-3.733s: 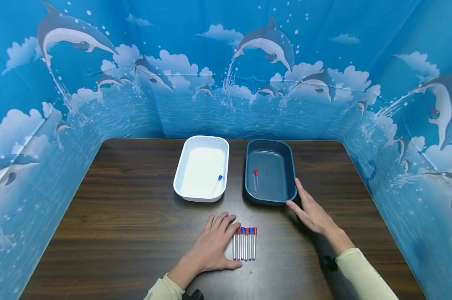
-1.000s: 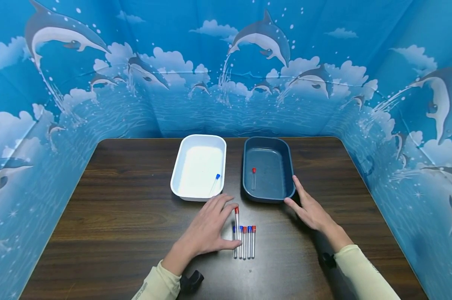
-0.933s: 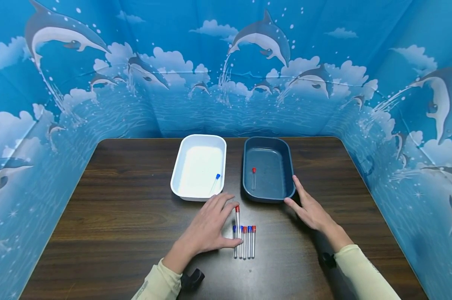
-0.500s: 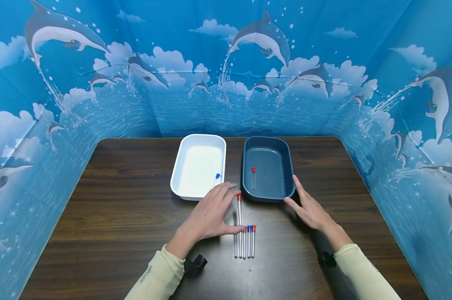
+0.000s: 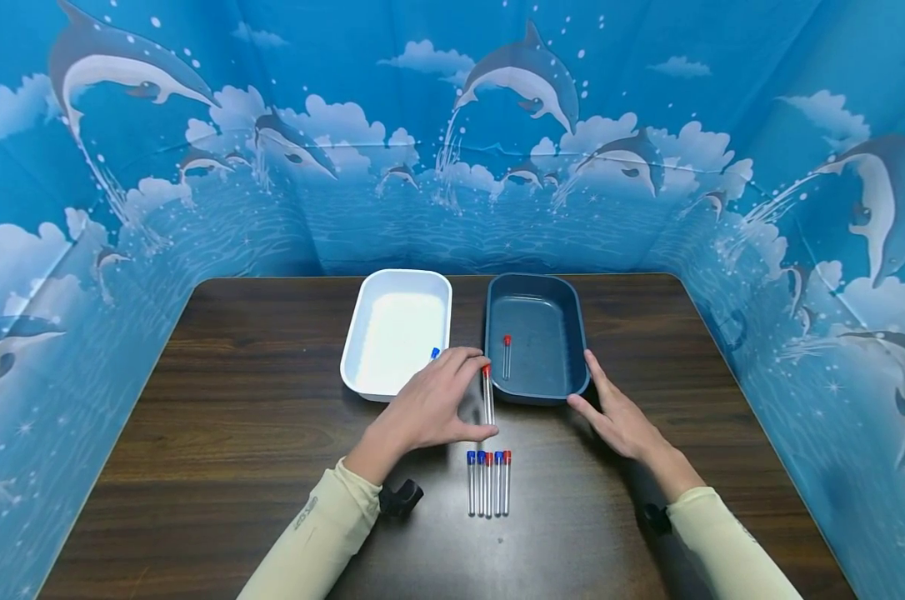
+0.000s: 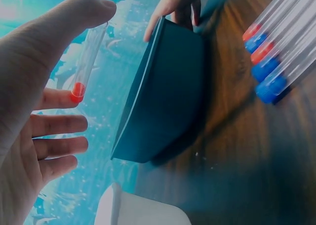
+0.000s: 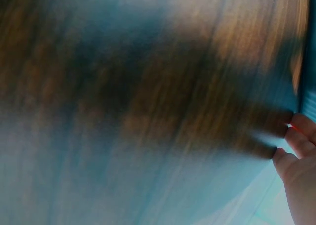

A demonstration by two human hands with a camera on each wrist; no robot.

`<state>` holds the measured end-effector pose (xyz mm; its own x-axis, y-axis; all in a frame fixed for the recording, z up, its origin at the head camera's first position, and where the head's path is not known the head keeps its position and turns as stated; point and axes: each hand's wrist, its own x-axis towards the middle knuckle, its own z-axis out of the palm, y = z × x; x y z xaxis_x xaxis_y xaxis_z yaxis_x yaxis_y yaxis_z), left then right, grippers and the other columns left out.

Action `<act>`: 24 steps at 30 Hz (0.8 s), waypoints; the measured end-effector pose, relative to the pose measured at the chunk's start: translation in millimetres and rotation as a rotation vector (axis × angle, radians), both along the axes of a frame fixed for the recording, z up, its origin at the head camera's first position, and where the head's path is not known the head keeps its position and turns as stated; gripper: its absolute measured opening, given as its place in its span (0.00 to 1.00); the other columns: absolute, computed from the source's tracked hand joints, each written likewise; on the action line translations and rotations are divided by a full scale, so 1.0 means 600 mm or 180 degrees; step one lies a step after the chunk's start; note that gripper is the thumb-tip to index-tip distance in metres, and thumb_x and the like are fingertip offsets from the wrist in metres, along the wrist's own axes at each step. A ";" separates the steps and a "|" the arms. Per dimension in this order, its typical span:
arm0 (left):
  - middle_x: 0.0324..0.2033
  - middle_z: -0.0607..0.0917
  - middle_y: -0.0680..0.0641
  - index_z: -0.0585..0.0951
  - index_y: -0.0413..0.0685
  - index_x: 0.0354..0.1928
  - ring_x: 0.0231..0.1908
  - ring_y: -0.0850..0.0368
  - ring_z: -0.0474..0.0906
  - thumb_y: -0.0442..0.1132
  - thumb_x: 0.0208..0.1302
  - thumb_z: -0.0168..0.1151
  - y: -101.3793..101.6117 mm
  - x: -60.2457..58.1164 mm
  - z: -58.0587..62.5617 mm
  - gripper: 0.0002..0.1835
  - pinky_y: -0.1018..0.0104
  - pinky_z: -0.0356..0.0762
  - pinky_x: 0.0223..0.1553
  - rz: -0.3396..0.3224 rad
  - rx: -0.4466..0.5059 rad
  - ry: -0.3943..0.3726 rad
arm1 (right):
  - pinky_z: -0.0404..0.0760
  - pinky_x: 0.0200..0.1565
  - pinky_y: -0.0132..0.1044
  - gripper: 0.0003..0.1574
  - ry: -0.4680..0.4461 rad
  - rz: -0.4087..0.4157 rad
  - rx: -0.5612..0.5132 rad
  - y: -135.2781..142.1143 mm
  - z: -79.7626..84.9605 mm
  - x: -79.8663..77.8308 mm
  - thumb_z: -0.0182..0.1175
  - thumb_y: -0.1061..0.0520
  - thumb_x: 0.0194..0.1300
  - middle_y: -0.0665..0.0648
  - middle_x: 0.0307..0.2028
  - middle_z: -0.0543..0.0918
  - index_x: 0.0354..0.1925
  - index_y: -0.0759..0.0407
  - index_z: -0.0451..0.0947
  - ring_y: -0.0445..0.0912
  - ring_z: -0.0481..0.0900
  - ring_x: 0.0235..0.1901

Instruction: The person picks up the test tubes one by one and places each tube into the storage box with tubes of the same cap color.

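My left hand point(image 5: 436, 407) pinches a red-capped test tube point(image 5: 488, 398) end to end, thumb on its bottom and index finger at the cap. In the left wrist view that tube point(image 6: 91, 57) is off the table, its other fingers spread apart. It is at the near left corner of the dark blue tray point(image 5: 538, 392), where one red-capped tube point(image 5: 507, 357) lies. My right hand point(image 5: 625, 421) rests against that tray's near right corner with extended fingers and thumb. Several blue- and red-capped tubes point(image 5: 489, 485) lie in a row nearer me.
To the left stands a white tray point(image 5: 355, 350) holding a blue-capped tube point(image 5: 434, 353), partly hidden behind my left hand. Both trays sit towards the back of the dark wooden table point(image 5: 257, 417). A dolphin-print curtain point(image 5: 392, 225) surrounds the table's far side and flanks.
My left hand has lifted the red-capped tube out of the row and carried it forward and slightly right, to beside the dark blue tray. My right hand stays at the tray corner.
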<state>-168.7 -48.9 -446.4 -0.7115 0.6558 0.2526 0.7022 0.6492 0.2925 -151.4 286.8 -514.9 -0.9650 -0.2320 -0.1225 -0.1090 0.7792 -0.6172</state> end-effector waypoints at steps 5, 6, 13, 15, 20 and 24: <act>0.63 0.71 0.47 0.70 0.47 0.66 0.62 0.54 0.66 0.72 0.48 0.66 0.006 -0.014 0.005 0.50 0.57 0.68 0.61 0.0015 -0.0031 -0.0048 | 0.52 0.65 0.66 0.51 0.0001 -0.0001 -0.0004 -0.001 0.001 0.002 0.45 0.34 0.74 0.60 0.77 0.39 0.77 0.38 0.24 0.64 0.48 0.72; 0.63 0.71 0.47 0.70 0.47 0.66 0.62 0.54 0.66 0.72 0.48 0.66 0.007 -0.017 0.006 0.50 0.57 0.68 0.61 0.0014 -0.0036 -0.0045 | 0.52 0.65 0.66 0.51 -0.0001 0.0000 -0.0005 -0.001 0.001 0.003 0.45 0.34 0.74 0.60 0.77 0.39 0.77 0.38 0.24 0.64 0.48 0.72; 0.61 0.70 0.49 0.70 0.49 0.66 0.58 0.56 0.67 0.76 0.49 0.61 0.023 -0.040 0.013 0.50 0.60 0.70 0.58 -0.0067 -0.0082 -0.0003 | 0.52 0.65 0.65 0.51 0.0020 -0.0005 -0.0011 0.000 0.000 0.003 0.45 0.34 0.74 0.59 0.77 0.39 0.77 0.38 0.24 0.63 0.49 0.72; 0.60 0.70 0.49 0.70 0.48 0.66 0.57 0.56 0.66 0.77 0.50 0.59 0.027 -0.045 0.015 0.51 0.60 0.70 0.58 -0.0095 -0.0091 -0.0016 | 0.52 0.65 0.65 0.51 0.0025 -0.0006 -0.0015 0.000 -0.001 0.003 0.45 0.34 0.74 0.59 0.77 0.39 0.77 0.39 0.25 0.63 0.49 0.72; 0.60 0.71 0.48 0.70 0.46 0.66 0.58 0.55 0.66 0.77 0.49 0.59 0.035 -0.055 0.017 0.51 0.60 0.69 0.59 -0.0122 -0.0111 -0.0047 | 0.52 0.65 0.66 0.51 -0.0002 -0.0017 -0.0020 -0.001 0.000 0.002 0.45 0.33 0.74 0.59 0.77 0.39 0.77 0.39 0.25 0.64 0.48 0.73; 0.61 0.70 0.48 0.69 0.47 0.66 0.58 0.54 0.66 0.75 0.49 0.62 0.044 -0.065 0.017 0.50 0.59 0.69 0.60 -0.0125 -0.0132 -0.0119 | 0.52 0.64 0.67 0.52 -0.0009 -0.0035 -0.0010 -0.002 0.001 0.001 0.45 0.33 0.73 0.59 0.77 0.39 0.77 0.38 0.25 0.64 0.48 0.73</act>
